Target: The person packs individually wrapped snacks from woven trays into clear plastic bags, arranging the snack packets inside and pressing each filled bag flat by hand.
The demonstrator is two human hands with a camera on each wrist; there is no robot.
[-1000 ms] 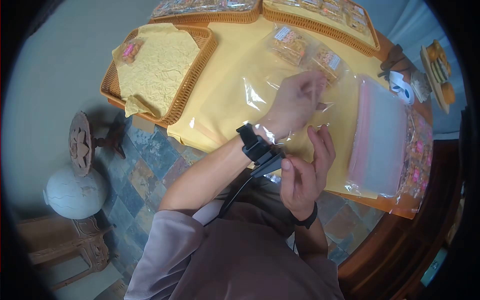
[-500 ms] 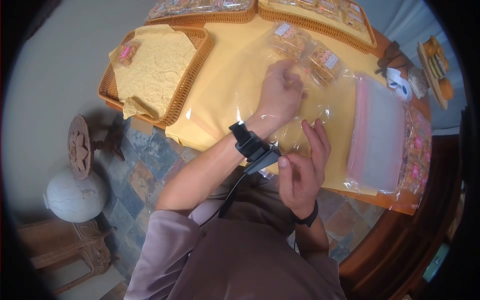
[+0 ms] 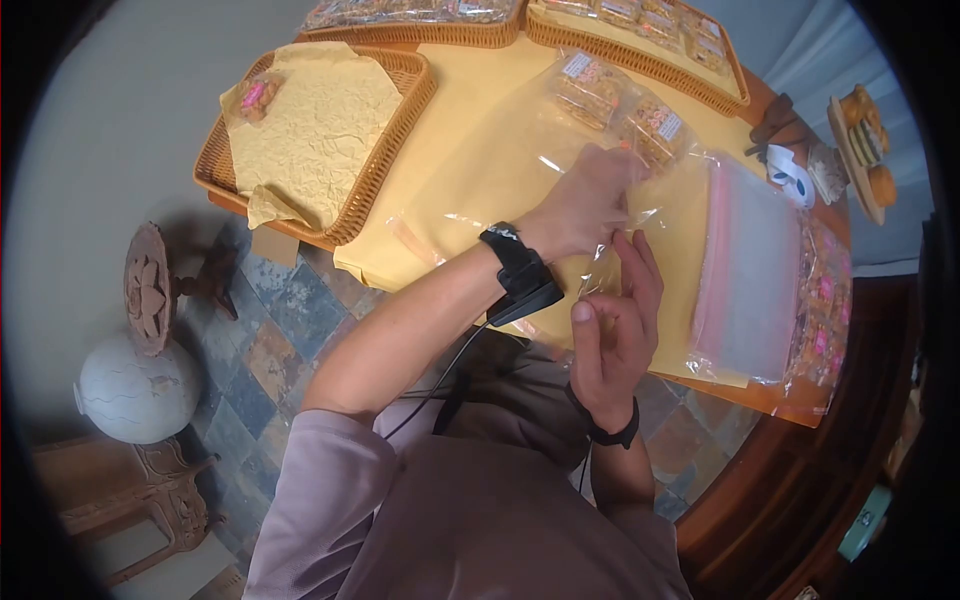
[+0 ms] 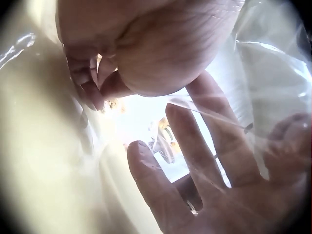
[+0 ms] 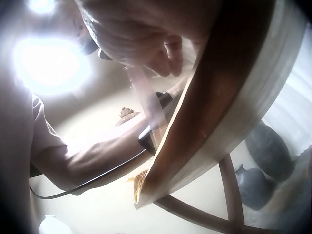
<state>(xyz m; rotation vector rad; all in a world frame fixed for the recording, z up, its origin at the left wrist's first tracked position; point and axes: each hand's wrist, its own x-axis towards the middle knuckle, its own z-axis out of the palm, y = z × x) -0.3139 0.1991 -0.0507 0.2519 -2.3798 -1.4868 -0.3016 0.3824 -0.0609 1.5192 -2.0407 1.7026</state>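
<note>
Clear plastic: in my remote head view, the bag (image 3: 548,163) lies left of the stacked sleeves (image 3: 755,270), snack packets (image 3: 590,90) at its far end. The left hand (image 3: 590,200) curls, grip untellable; the right hand (image 3: 620,340) seems to pinch the bag. Left wrist view: thin, probably slippery, limp. Right wrist view: bent fingertips; I'd hold the rim.
</note>
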